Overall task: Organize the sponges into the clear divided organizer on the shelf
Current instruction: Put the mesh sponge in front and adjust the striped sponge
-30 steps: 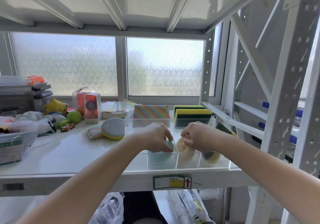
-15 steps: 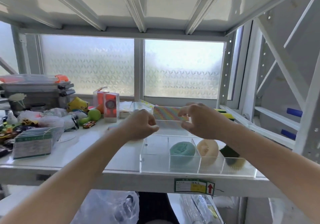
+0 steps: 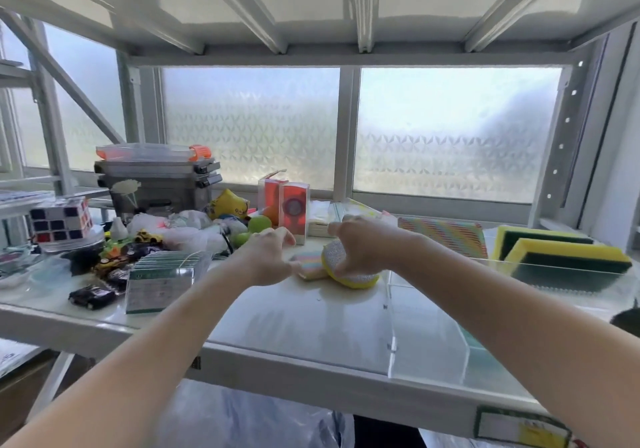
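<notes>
My right hand is curled over the round yellow sponge with the silvery scrubbing face, fingers and thumb closed on its upper edge so that it tilts up off the shelf. My left hand hovers just to the left of it, fingers spread and loosely bent, gripping nothing; its fingertips are close to the pastel striped sponge, which lies flat, tucked partly under the round one. I cannot tell whether they touch it. To the right of my right hand sits the clear divided organizer, its near wall under my right forearm. Beyond that forearm, two yellow and green sponges stand on edge in the organizer's back part, with a rainbow-striped flat sponge upright just left of them. Far to the left of my left hand a puzzle cube rests atop the clutter.
</notes>
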{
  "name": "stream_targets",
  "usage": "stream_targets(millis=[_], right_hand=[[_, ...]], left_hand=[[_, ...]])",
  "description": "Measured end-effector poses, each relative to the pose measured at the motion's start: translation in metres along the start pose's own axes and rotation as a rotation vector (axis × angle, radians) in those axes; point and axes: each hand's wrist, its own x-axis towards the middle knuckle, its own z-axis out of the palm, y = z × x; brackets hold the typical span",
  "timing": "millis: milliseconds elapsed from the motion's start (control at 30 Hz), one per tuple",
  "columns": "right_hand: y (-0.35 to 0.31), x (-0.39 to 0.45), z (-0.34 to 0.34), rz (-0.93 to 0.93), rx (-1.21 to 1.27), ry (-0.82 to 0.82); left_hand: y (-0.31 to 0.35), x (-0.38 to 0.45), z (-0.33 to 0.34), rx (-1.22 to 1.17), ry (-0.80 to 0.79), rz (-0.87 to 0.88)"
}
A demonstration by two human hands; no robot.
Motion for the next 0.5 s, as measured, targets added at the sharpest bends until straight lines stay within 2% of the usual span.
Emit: stream_targets(millis=[200, 367, 500], right_hand=[[0.001, 0.040, 0.025, 0.056, -0.051, -0.180], [0.000, 0.062, 0.039, 0.036, -0.124, -0.270], [0.003, 0.067, 0.045, 0.059, -0.090, -0.300]], left_hand=[[-0.007, 0.038, 0.016, -0.024, -0.158, -0.004], [-0.006, 0.063, 0.033, -0.053, -0.278, -0.035], [-0.010, 0.077, 0.046, -0.043, -0.342, -0.079]])
